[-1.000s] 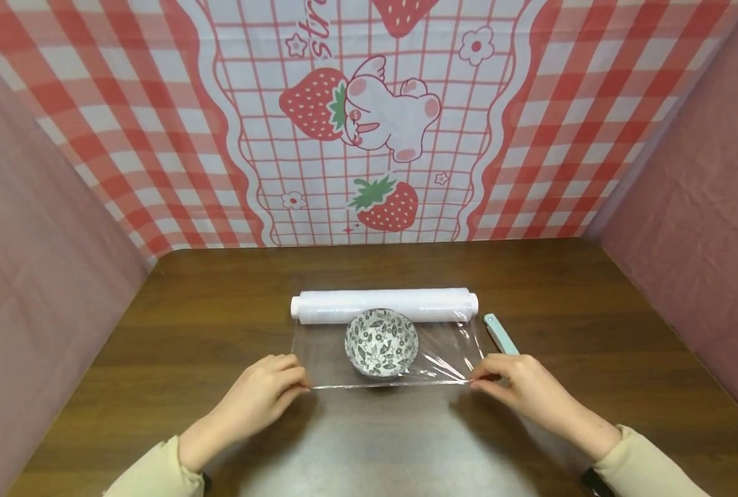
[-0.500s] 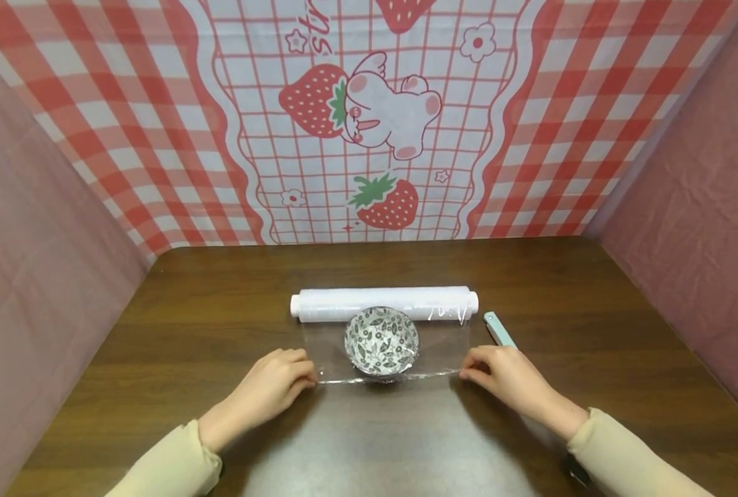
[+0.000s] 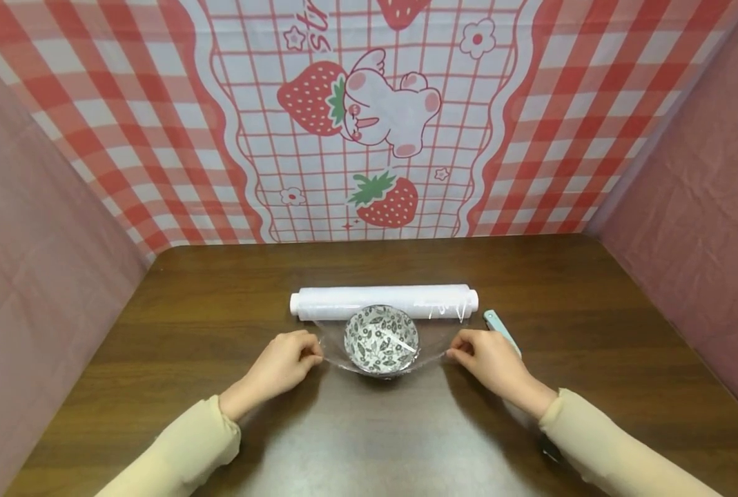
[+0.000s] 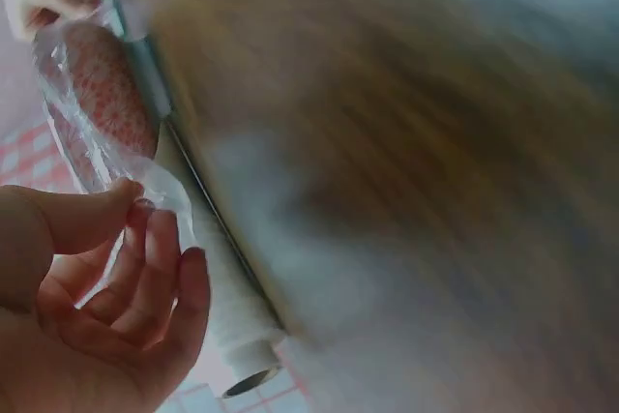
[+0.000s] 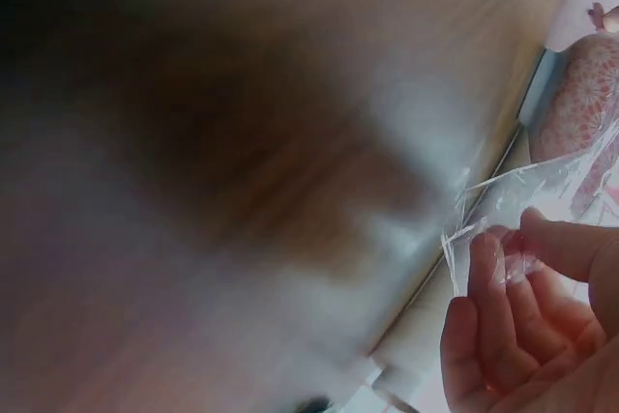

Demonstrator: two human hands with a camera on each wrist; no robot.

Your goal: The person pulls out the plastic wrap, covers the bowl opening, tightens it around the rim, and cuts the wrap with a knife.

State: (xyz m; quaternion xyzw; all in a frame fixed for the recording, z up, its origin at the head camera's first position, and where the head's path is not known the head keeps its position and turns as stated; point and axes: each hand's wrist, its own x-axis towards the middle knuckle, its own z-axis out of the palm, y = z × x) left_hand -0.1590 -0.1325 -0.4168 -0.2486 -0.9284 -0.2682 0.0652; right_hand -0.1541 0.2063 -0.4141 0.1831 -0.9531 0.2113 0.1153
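A patterned bowl (image 3: 377, 339) stands upright in the middle of the table, its outside reddish in the wrist views. Clear plastic wrap (image 3: 432, 351) runs from the white roll (image 3: 381, 304) behind it and lies over the bowl, its front edge sagging around the near rim. My left hand (image 3: 286, 362) pinches the left front corner of the wrap between thumb and fingertips, as the left wrist view shows of that hand (image 4: 116, 287). On the other side, my right hand (image 3: 491, 364) pinches the right corner; the right wrist view shows the wrap (image 5: 517, 205) bunched at the fingertips.
A slim light-blue tool (image 3: 500, 331) lies right of the roll, just beyond my right hand. The brown wooden table (image 3: 369, 442) extends in front of the bowl. Behind stands a red-checked strawberry cloth (image 3: 381, 138), with pink cloth (image 3: 685, 200) at the sides.
Both hands have moved inward and away from me toward the bowl, still pinching the wrap. Its front edge, straight and taut before, now dips around the bowl's near side.
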